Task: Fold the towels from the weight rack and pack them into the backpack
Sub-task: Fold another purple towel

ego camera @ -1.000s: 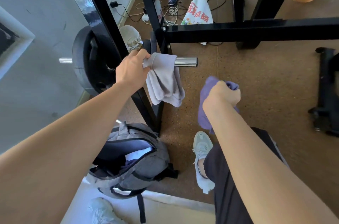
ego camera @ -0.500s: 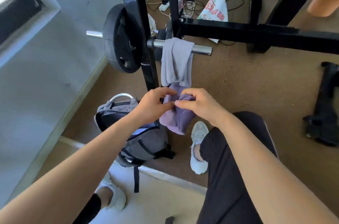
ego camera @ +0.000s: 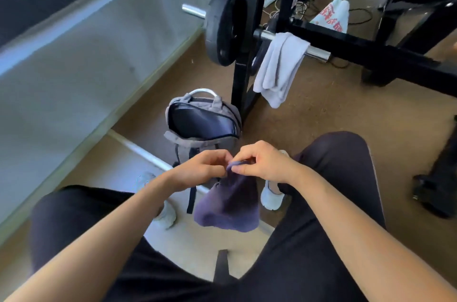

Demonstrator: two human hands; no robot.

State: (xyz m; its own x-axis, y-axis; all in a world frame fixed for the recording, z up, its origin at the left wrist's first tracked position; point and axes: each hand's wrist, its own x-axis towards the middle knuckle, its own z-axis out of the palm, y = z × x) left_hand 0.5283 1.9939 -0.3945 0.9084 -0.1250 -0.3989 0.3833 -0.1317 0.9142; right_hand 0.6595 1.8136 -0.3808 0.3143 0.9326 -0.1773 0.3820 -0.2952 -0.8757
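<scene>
Head view: left hand (ego camera: 200, 168) and right hand (ego camera: 262, 165) pinch the top edge of the purple towel (ego camera: 227, 205), presumably to find corners for folding; it hangs between the knees, long axis vertical; the open backpack (ego camera: 202, 126) stands near; a grey towel (ego camera: 279, 66) drapes the rack bar (ego camera: 316, 53).

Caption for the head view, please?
Left hand and right hand pinch the purple towel; grey towel hangs on the bar, backpack open.

A purple towel (ego camera: 227, 205) hangs limp. A pale grey towel (ego camera: 279, 66) drapes over the rack's bar (ego camera: 317, 53). The grey backpack (ego camera: 202, 139) stands unzipped.
</scene>
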